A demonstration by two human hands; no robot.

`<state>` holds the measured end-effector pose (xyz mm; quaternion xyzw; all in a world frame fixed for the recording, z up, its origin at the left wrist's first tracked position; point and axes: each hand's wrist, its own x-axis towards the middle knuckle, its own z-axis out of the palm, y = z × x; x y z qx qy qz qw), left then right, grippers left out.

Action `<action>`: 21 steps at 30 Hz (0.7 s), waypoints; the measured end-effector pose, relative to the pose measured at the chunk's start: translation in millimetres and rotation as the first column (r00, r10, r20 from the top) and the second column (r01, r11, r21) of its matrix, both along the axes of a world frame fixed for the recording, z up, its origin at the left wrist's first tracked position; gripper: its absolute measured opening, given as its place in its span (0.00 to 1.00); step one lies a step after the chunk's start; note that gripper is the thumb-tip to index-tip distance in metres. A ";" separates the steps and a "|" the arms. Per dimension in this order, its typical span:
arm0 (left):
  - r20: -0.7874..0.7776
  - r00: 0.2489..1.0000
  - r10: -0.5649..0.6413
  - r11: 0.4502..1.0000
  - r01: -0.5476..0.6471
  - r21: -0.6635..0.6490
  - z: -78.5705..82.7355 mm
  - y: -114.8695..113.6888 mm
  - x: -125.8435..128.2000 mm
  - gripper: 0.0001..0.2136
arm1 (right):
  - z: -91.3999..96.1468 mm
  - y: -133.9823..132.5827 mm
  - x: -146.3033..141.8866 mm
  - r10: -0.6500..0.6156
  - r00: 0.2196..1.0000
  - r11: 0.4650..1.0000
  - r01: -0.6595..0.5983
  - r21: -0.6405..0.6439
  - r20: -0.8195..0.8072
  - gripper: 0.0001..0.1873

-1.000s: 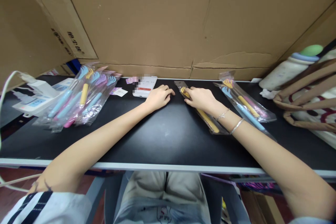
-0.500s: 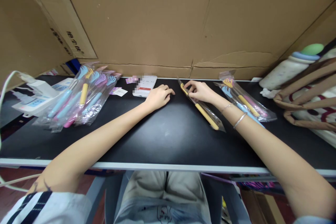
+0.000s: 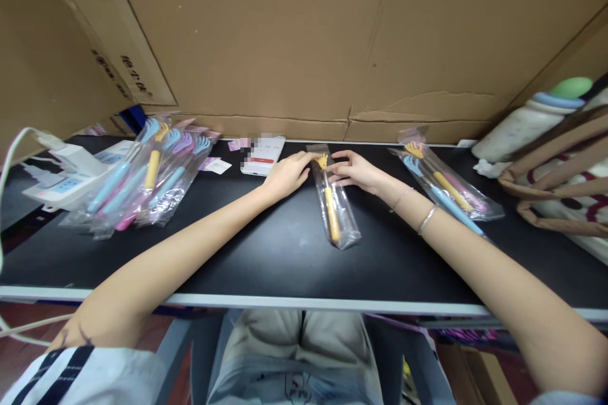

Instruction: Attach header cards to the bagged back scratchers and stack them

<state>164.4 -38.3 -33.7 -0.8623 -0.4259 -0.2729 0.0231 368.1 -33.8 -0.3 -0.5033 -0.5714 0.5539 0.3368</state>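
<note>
A yellow back scratcher (image 3: 332, 215) in a clear plastic sleeve (image 3: 350, 234) lies on the black table between my hands, its claw end pointing away from me. My left hand (image 3: 289, 176) rests flat to its left, fingers stretched, fingertips at the sleeve's upper left edge. On the other side is my right hand (image 3: 358, 172), fingers spread and touching or nearly touching the sleeve near the claw end. Further right lie several bagged back scratchers (image 3: 446, 183) in yellow, blue and pink. A bigger bunch of bagged back scratchers (image 3: 151, 174) sits at the left.
A phone (image 3: 263, 157) lies behind my left hand, with small tags (image 3: 216, 166) beside it. At the far left is a white power strip (image 3: 71, 183) with plugs. A bottle (image 3: 522, 123) and a brown-handled bag (image 3: 546, 183) stand at the right. Cardboard (image 3: 304, 38) walls the back.
The yellow back scratcher has come left and turned from slanting to nearly straight, now lying flat. My right hand's pinch has loosened and its fingers have spread. My left hand has barely moved.
</note>
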 end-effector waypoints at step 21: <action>-0.046 0.998 -0.040 0.992 0.045 0.114 5.4 -5.3 1.2 0.13 | -18.8 16.4 15.9 -0.104 0.734 0.554 -0.517 0.652 0.671 0.13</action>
